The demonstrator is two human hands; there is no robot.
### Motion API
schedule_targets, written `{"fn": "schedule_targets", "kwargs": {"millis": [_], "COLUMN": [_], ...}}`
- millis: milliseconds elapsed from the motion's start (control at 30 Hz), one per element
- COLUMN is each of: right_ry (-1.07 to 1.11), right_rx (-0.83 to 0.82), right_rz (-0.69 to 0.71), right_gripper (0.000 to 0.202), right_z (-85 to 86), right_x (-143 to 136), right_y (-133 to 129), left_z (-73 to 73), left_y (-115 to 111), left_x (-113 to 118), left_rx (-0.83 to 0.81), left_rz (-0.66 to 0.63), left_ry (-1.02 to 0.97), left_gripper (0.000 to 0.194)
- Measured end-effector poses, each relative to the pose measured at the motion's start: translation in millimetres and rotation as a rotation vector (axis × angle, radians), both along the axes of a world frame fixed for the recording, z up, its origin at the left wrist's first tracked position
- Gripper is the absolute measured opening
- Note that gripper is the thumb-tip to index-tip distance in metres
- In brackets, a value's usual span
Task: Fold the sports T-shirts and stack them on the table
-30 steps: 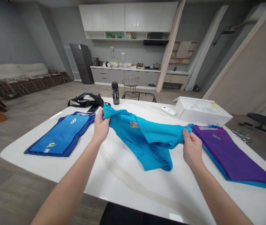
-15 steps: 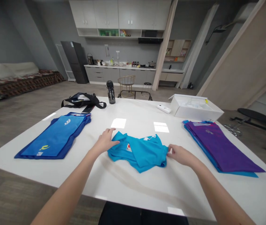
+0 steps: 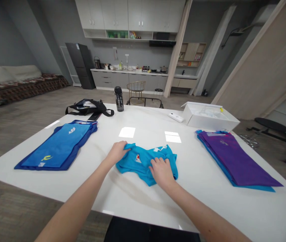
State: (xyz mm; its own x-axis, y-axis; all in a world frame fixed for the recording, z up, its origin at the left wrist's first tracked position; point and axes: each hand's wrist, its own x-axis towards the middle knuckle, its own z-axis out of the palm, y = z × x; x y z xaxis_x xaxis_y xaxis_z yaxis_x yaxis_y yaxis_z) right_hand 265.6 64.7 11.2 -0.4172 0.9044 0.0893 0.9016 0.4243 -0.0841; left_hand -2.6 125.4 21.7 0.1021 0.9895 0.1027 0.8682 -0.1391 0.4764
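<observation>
A crumpled turquoise shirt (image 3: pixel 140 168) with a small red-and-white badge and white print lies on the white table (image 3: pixel 138 208) in front of me. My left hand (image 3: pixel 118 152) pinches its upper left corner, fingers closed on the cloth. Over the right half of the shirt rests my right hand (image 3: pixel 161 169), its fingers curled into the fabric. Folded blue shirts (image 3: pixel 57 144) are stacked to the left. On the right lies another folded stack, with a purple shirt (image 3: pixel 236 158) on top of a blue one.
At the back of the table are a black bag (image 3: pixel 89 106), a phone (image 3: pixel 94 117) and a dark bottle (image 3: pixel 119 99). A white remote (image 3: pixel 176 117) lies beside an open white box (image 3: pixel 205 120). Beyond the table stands a wire chair (image 3: pixel 136 87).
My right hand has moved left from the shirt's right edge onto its right half and gathers the cloth. My left hand has closed on the upper left corner.
</observation>
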Motion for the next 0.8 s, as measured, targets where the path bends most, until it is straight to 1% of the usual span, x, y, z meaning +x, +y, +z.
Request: {"fn": "schedule_targets", "kwargs": {"millis": [67, 100, 167, 233, 300, 333, 367, 400, 433, 500, 567, 600, 633, 667, 733, 767, 800], "right_ry": [0.059, 0.132, 0.33, 0.551, 0.75, 0.816, 0.855, 0.874, 0.853, 0.689, 0.483, 0.389, 0.303, 0.232, 0.156, 0.158, 0.192], "right_rx": [-0.035, -0.055, -0.069, 0.024, 0.207, 0.279, 0.303, 0.278, 0.195, -0.076, -0.334, -0.387, -0.39, -0.342, -0.157, -0.066, -0.001], "right_rz": [0.014, 0.013, -0.029, -0.143, -0.302, -0.363, -0.402, -0.411, -0.385, -0.29, -0.281, -0.316, -0.378, -0.451, -0.58, -0.595, -0.576], "right_gripper": [0.02, 0.021, 0.021, 0.022, 0.021, 0.022, 0.023, 0.024, 0.023, 0.019, 0.021, 0.021, 0.019, 0.019, 0.024, 0.027, 0.028], "right_z": [-0.5, 3.3, 17.3, 35.4, 50.4, 54.7, 56.0, 54.0, 48.9, 31.6, 11.3, 2.8, -3.4, -6.9, -6.2, -3.0, 1.0], "right_x": [10.3, 18.4, 39.4, 66.4, 98.7, 116.4, 134.9, 153.7, 172.3, 206.0, 229.6, 235.6, 237.3, 234.4, 215.5, 200.6, 183.1], "right_y": [5.6, 9.1, 15.3, 19.4, 21.6, 22.3, 22.8, 22.9, 22.4, 19.7, 14.6, 11.8, 9.4, 7.7, 7.5, 9.2, 11.9], "left_z": [8.9, 14.0, 25.1, 38.0, 52.9, 60.6, 67.9, 74.3, 79.2, 82.9, 77.4, 72.0, 65.5, 58.5, 45.5, 40.0, 35.1], "left_y": [-3.5, -5.8, -10.9, -16.7, -24.3, -29.1, -34.6, -40.7, -47.1, -59.6, -70.4, -74.9, -78.7, -82.1, -87.5, -89.6, -91.4], "left_x": [-4.7, -6.7, -10.7, -16.1, -23.7, -28.2, -32.9, -37.4, -41.4, -46.5, -46.7, -44.8, -41.6, -37.3, -25.1, -17.5, -9.2], "left_rx": [0.056, 0.082, 0.117, 0.147, 0.197, 0.224, 0.234, 0.223, 0.181, 0.027, -0.157, -0.237, -0.305, -0.351, -0.367, -0.347, -0.316], "left_rz": [-0.012, -0.009, 0.005, 0.021, 0.017, -0.001, -0.033, -0.077, -0.128, -0.235, -0.309, -0.319, -0.311, -0.293, -0.243, -0.216, -0.188], "left_ry": [-0.178, -0.279, -0.483, -0.684, -0.843, -0.886, -0.894, -0.867, -0.81, -0.644, -0.445, -0.337, -0.224, -0.112, 0.086, 0.165, 0.231], "left_gripper": [0.016, 0.017, 0.019, 0.021, 0.022, 0.022, 0.021, 0.018, 0.016, 0.012, 0.013, 0.016, 0.023, 0.032, 0.046, 0.05, 0.053]}}
